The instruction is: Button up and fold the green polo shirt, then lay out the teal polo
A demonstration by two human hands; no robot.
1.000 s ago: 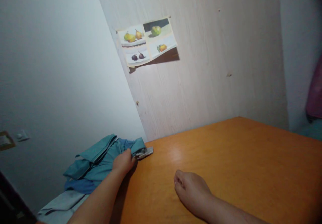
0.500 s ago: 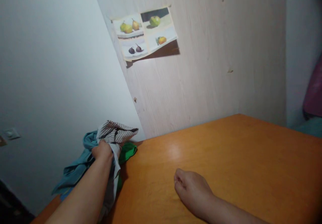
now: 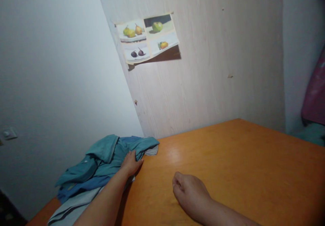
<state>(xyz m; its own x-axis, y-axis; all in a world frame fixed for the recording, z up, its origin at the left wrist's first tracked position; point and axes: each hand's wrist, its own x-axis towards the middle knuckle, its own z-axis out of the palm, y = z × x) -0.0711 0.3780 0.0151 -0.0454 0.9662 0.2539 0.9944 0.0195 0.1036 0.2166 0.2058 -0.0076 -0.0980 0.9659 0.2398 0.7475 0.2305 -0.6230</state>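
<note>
My left hand [image 3: 132,164] rests on a pile of clothes at the table's left edge. Its thumb is spread away from the fingers, whose tips are partly lost against the cloth. Beneath it lies a teal garment [image 3: 106,150] with a collar-like flap, uppermost on the pile. Blue cloth [image 3: 83,187] shows under the teal one, and a pale grey garment with dark stripes [image 3: 73,207] sticks out lower down. A bit of striped cloth [image 3: 151,150] peeks out at the far end. My right hand [image 3: 190,194] is a closed fist on the bare tabletop, with nothing visible in it.
The orange wooden table [image 3: 228,161] reaches back to a pale wood-grain panel [image 3: 203,84]. A sheet of fruit pictures [image 3: 148,38] is taped up there. To the left are a white wall and a socket [image 3: 9,133]; a pink object [image 3: 315,94] is at far right.
The bunched clothes in my left hand have come down and spread along the left edge, teal side up. That hand moved right and its grip loosened. My right fist stayed almost still.
</note>
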